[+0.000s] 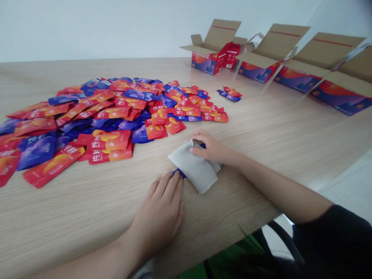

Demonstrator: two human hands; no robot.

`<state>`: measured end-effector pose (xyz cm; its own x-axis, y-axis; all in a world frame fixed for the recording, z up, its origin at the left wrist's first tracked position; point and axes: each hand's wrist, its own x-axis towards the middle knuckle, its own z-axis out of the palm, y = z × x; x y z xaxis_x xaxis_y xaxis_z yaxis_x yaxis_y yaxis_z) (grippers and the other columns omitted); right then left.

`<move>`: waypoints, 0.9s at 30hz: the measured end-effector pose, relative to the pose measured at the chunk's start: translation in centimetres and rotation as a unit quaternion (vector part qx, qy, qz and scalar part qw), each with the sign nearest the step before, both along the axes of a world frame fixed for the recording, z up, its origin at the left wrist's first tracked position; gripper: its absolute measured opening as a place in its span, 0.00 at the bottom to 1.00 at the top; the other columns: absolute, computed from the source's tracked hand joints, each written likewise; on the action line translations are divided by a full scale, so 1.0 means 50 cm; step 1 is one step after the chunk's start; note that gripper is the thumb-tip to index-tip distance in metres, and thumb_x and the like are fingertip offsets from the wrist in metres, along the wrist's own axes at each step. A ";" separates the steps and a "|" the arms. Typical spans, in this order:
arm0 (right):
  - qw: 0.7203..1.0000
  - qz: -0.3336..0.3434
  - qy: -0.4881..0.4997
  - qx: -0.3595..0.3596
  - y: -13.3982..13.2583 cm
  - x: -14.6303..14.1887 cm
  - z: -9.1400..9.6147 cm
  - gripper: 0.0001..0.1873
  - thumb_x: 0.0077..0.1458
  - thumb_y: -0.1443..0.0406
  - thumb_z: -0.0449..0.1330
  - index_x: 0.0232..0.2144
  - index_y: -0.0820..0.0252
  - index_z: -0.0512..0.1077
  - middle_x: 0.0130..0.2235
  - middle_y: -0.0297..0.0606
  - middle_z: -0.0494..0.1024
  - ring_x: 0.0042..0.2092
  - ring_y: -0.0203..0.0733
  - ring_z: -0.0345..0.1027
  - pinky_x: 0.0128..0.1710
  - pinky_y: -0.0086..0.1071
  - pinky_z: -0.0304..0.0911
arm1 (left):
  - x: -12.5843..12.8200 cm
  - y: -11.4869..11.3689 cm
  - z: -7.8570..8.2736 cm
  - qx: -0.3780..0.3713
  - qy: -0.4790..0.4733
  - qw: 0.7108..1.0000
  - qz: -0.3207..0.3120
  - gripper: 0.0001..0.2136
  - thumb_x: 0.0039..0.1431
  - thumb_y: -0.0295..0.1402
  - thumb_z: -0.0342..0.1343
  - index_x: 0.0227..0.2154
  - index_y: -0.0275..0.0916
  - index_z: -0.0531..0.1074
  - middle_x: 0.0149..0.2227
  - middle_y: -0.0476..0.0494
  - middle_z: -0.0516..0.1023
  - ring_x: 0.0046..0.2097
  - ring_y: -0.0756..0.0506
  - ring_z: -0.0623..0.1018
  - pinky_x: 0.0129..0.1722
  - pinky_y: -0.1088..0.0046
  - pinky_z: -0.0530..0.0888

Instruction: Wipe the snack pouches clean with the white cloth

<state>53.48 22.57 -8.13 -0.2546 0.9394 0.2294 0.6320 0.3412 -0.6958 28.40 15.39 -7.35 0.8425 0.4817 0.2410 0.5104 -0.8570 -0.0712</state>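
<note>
A grey-white sachet [195, 169] lies on the wooden table [261, 131], on top of a blue packet whose edges just show under it. My right hand [209, 148] rests on the sachet's far end with its fingers curled down on it. My left hand [161, 209] lies flat on the table, fingers stretched out, with the fingertips touching the blue packet's near corner. A large heap of red and blue packets [101, 112] spreads across the table to the left and behind.
Several open cardboard boxes [216, 48] with red-and-blue printed sides stand along the far right of the table. Two loose packets [229, 94] lie in front of them. The table's edge runs diagonally at the lower right, with floor beyond it.
</note>
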 end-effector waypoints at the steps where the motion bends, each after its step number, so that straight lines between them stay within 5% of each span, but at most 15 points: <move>1: 1.000 -0.006 0.012 0.000 0.004 -0.003 0.000 0.12 0.55 0.63 0.59 0.40 0.63 0.74 0.44 0.43 0.70 0.47 0.45 0.67 0.52 0.43 0.61 | 0.000 0.000 0.000 0.002 -0.001 1.000 -0.001 0.22 0.61 0.28 0.45 0.54 0.21 0.70 0.55 0.25 0.74 0.55 0.31 0.73 0.49 0.51 0.76; 5: 0.997 -0.018 0.069 0.019 0.005 -0.013 0.021 0.05 0.56 0.63 0.58 0.34 0.59 0.71 0.39 0.37 0.71 0.44 0.43 0.66 0.49 0.39 0.61 | 0.000 0.000 0.001 -0.003 -0.001 1.000 0.002 0.23 0.61 0.28 0.44 0.55 0.21 0.70 0.55 0.25 0.73 0.54 0.31 0.73 0.49 0.52 0.75; 11: 0.971 0.002 0.211 -0.116 0.005 -0.018 0.038 0.06 0.59 0.60 0.56 0.34 0.57 0.67 0.29 0.31 0.72 0.30 0.37 0.63 0.30 0.31 0.58 | 0.001 0.001 0.001 -0.010 0.005 1.000 0.001 0.23 0.61 0.29 0.45 0.55 0.21 0.69 0.56 0.24 0.73 0.55 0.31 0.72 0.50 0.52 0.75; 15: 0.967 -0.027 0.195 -0.160 0.016 -0.005 0.038 0.07 0.59 0.61 0.56 0.36 0.57 0.70 0.30 0.31 0.73 0.30 0.38 0.64 0.32 0.31 0.60 | 0.002 0.001 0.001 -0.004 0.003 1.000 0.000 0.23 0.61 0.29 0.44 0.55 0.21 0.70 0.55 0.24 0.73 0.55 0.31 0.73 0.50 0.52 0.75; 20: 0.963 0.032 0.171 -0.204 0.016 0.011 0.050 0.08 0.58 0.65 0.54 0.40 0.57 0.72 0.38 0.34 0.77 0.40 0.41 0.70 0.42 0.35 0.65 | 0.000 0.001 -0.001 -0.002 0.001 1.000 -0.002 0.23 0.60 0.28 0.45 0.54 0.20 0.70 0.55 0.24 0.74 0.55 0.30 0.73 0.49 0.51 0.75; 27: 0.933 0.102 0.220 -0.265 0.001 0.021 0.060 0.24 0.50 0.74 0.54 0.50 0.56 0.69 0.43 0.36 0.80 0.43 0.42 0.75 0.43 0.36 0.70 | -0.003 0.007 0.002 -0.017 -0.008 1.000 -0.002 0.22 0.60 0.29 0.45 0.54 0.23 0.71 0.55 0.27 0.74 0.55 0.32 0.73 0.49 0.52 0.75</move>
